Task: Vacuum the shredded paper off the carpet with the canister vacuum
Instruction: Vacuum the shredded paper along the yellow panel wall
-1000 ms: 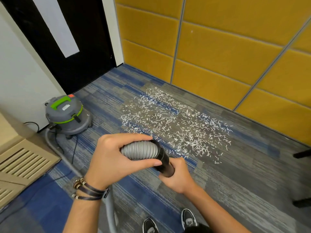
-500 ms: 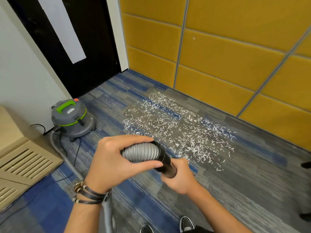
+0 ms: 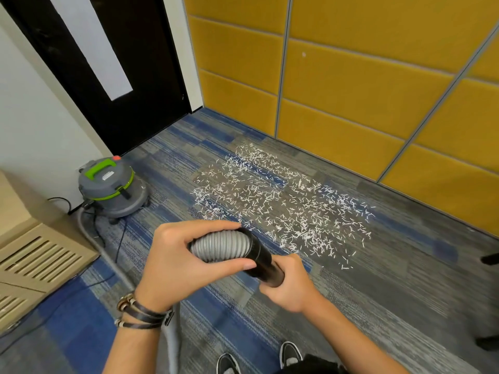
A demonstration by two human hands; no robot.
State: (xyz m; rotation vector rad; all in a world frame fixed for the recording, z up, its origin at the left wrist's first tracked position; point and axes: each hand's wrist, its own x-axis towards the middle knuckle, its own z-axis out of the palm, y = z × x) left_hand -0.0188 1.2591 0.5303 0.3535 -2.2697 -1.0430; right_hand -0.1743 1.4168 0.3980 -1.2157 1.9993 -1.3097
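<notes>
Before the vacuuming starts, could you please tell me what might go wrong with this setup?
The grey hose trails from the canister vacuum across the carpet near the shoes, so a step could catch it.
A loose black cord lies by the canister; tugging the hose may drag the canister over it.
The shredded paper is light and widely spread, so it may scatter.
</notes>
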